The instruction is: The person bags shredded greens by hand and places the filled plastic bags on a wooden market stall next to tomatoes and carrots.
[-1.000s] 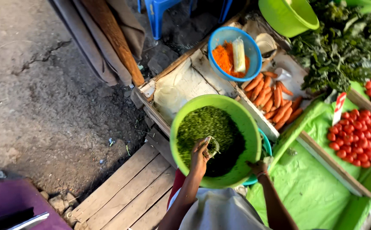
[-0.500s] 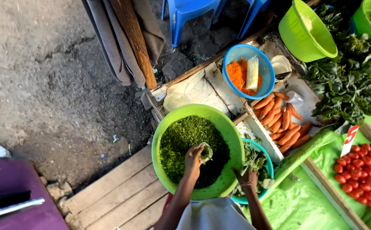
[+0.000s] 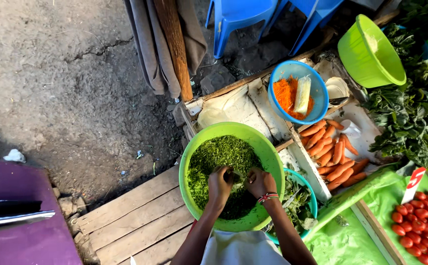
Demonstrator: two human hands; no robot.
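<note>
A large green bowl (image 3: 271, 156) holds finely shredded dark greens (image 3: 216, 157). Both my hands are inside it, close together over the greens. My left hand (image 3: 220, 182) is curled around a small bunch of leaves (image 3: 236, 176). My right hand (image 3: 259, 181), with a beaded band at the wrist, also grips that bunch from the right side. Whether a knife is in either hand is hidden.
A teal bowl of leaves (image 3: 300, 201) sits under the green bowl's right side. Beyond lie a blue bowl of grated carrot (image 3: 297, 92), whole carrots (image 3: 329, 152), leafy greens (image 3: 415, 118), another green bowl (image 3: 368, 51), tomatoes (image 3: 422, 225) on green cloth, wooden pallet (image 3: 130, 221), blue stools (image 3: 238, 19).
My right hand has come from the bowl's rim into the bowl and joined my left hand on the bunch. The view has shifted, so the bowl sits more to the left.
</note>
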